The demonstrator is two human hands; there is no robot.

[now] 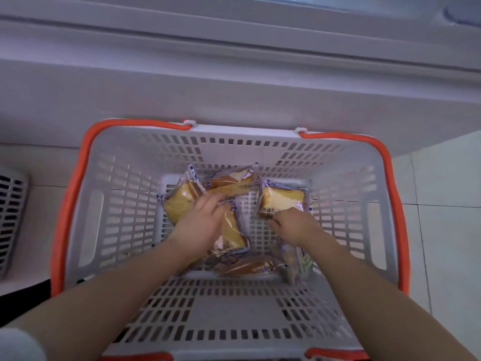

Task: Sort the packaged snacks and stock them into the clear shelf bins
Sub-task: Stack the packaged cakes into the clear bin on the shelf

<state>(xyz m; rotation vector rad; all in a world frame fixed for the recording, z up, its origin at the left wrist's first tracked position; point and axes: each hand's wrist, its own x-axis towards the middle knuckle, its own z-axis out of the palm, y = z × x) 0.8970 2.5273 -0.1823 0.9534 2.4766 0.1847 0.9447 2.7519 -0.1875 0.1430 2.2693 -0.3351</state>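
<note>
Several snack packs (282, 199) half-hidden under both hands (200, 222)

The basket (335, 162) stands on the floor (447, 194), with a cabinet (234, 87) just behind its far wall and a second slotted container (11, 204) to its left. In the basket, wrapped cakes lie on the bottom: one (282, 198) toward the right, several piled (182, 201) at the left and near side. Both hands reach into the basket from its near side.
</note>
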